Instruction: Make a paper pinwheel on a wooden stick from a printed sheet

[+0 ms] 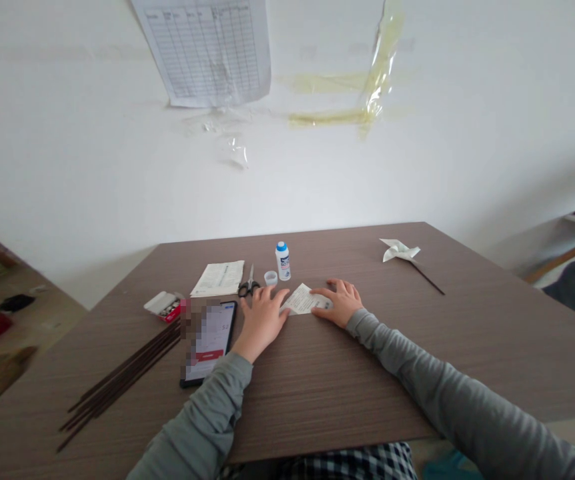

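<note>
My left hand (pixel 261 319) lies flat on the brown table (pixel 317 373), its fingertips on the left edge of a small folded piece of printed paper (pixel 302 299). My right hand (pixel 338 301) presses down on the paper's right side with fingers spread. Both sleeves are grey. Just behind the paper stand a small white glue bottle with a blue cap (pixel 283 261) and a tiny clear cap (pixel 270 278).
Black scissors (pixel 248 285), a printed sheet (pixel 218 278), a small red-and-white box (pixel 164 307), a phone (pixel 210 341) and several dark thin sticks (pixel 122 373) lie to the left. A paper pinwheel on a stick (pixel 401 252) rests far right. A chart (pixel 207 47) hangs on the wall.
</note>
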The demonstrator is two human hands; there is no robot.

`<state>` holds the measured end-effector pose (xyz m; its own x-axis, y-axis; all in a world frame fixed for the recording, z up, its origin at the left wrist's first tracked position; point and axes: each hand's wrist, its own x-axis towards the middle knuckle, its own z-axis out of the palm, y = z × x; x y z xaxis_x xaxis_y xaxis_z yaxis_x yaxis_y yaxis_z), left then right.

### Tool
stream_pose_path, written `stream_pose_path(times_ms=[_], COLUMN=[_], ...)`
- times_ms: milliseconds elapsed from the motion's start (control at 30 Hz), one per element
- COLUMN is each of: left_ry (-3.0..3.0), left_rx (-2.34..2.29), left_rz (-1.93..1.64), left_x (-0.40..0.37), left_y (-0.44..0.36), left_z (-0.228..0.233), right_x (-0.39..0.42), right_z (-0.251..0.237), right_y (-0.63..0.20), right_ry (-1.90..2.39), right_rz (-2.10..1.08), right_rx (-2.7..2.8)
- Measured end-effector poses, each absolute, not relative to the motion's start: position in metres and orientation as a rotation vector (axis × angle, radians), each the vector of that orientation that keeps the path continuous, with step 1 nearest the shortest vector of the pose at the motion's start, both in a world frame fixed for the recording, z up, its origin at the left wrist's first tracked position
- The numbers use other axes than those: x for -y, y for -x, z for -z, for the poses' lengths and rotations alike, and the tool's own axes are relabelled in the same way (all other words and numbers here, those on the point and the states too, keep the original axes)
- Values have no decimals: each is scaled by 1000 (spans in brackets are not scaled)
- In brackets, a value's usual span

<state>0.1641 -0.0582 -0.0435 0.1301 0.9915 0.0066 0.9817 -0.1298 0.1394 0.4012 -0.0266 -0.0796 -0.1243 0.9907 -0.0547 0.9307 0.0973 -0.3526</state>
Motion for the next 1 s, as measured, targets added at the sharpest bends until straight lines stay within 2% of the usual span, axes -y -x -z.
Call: stream_pose_path(times_ms=[233,667,1000], left_ry=[-2222,-2190,-2289], left_rx=[-2027,-1985,-1966], left_rz=[2,48,-390], left_x=[60,54,41], left_y=[-149,-129,-134], left_z=[37,42,57], right_x=[25,25,24], right_z=[81,79,84], right_y=[-404,-407,-406], right_ry=[1919,1931,1913], right_rz=[-467,-471,-410], right_rx=[2162,2157,2174])
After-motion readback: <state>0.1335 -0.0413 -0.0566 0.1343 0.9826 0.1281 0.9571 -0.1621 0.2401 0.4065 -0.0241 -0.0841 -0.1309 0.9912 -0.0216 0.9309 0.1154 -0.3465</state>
